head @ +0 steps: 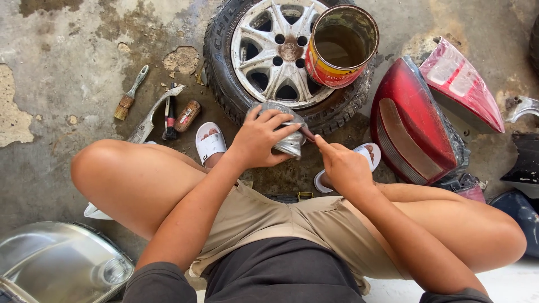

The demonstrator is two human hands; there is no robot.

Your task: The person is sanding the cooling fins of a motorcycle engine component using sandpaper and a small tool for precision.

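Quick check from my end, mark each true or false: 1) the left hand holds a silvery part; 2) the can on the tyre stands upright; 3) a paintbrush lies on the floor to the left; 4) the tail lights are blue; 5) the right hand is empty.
1) True: the left hand grips a silvery part.
2) False: the can lies tilted on the tyre, its open mouth facing the camera.
3) True: a paintbrush lies on the concrete floor.
4) False: both tail lights are red.
5) False: the right hand pinches a thin dark tool against the part.
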